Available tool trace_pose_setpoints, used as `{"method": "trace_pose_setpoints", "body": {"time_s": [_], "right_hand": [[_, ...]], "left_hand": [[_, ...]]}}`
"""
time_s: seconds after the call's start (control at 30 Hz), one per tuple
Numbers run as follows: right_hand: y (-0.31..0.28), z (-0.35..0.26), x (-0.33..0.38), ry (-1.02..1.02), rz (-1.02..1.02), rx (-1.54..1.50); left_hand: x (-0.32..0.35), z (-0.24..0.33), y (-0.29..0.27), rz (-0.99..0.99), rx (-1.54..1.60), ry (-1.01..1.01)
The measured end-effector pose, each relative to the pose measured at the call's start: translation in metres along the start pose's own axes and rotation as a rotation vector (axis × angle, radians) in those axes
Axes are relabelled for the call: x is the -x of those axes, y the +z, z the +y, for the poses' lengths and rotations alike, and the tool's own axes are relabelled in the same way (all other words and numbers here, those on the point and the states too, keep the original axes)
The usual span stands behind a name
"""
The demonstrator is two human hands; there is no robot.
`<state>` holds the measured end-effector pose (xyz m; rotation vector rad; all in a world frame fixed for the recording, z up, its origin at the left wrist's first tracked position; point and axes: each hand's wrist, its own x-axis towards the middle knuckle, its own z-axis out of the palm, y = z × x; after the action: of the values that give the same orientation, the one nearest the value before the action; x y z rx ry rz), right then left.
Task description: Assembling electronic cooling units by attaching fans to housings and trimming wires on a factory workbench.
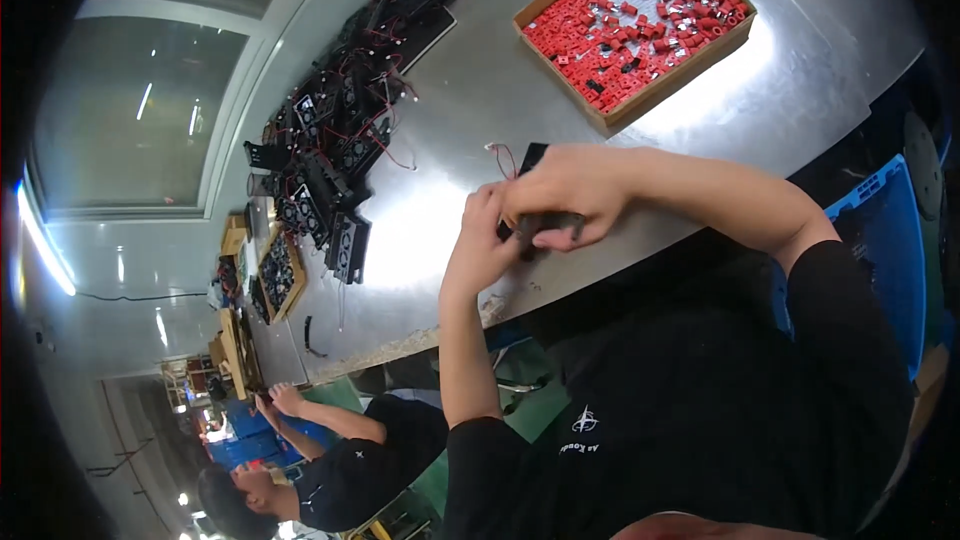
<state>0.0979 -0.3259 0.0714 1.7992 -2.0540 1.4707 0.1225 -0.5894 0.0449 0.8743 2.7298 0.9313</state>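
Both hands clasp one small black fan unit (540, 225) above the near edge of the metal table (480, 90): right hand (565, 190) wrapped over its top, fingers curled shut on it; left hand (480, 240) pinching its near side. Red lead wires (500, 155) trail from the unit behind the hands. Beyond, left: heap of like black fans (350, 130) with red wires, apparently the bulk, whether finished or waiting I cannot tell. Beyond, right: cardboard tray (610, 120), shallow, well stocked with small red parts (640, 15). Lower left: another person (330, 460) at a separate bench.
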Motion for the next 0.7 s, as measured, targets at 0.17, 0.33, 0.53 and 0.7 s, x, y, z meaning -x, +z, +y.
{"method": "trace_pose_setpoints", "body": {"time_s": [0.17, 0.33, 0.53, 0.7], "right_hand": [[0.007, -0.012, 0.008, 0.042, -0.123, 0.522], [0.026, -0.032, 0.030, 0.142, -0.172, 0.805], [0.012, -0.049, 0.057, 0.203, -0.166, 0.796], [-0.002, -0.065, 0.073, 0.056, -0.064, 0.710]], "left_hand": [[0.013, 0.050, -0.001, -0.031, -0.210, -0.078], [0.024, 0.054, 0.002, -0.027, -0.260, 0.120], [0.031, 0.041, 0.007, 0.000, -0.073, 0.144], [0.022, 0.039, 0.010, -0.035, 0.030, 0.104]]}}
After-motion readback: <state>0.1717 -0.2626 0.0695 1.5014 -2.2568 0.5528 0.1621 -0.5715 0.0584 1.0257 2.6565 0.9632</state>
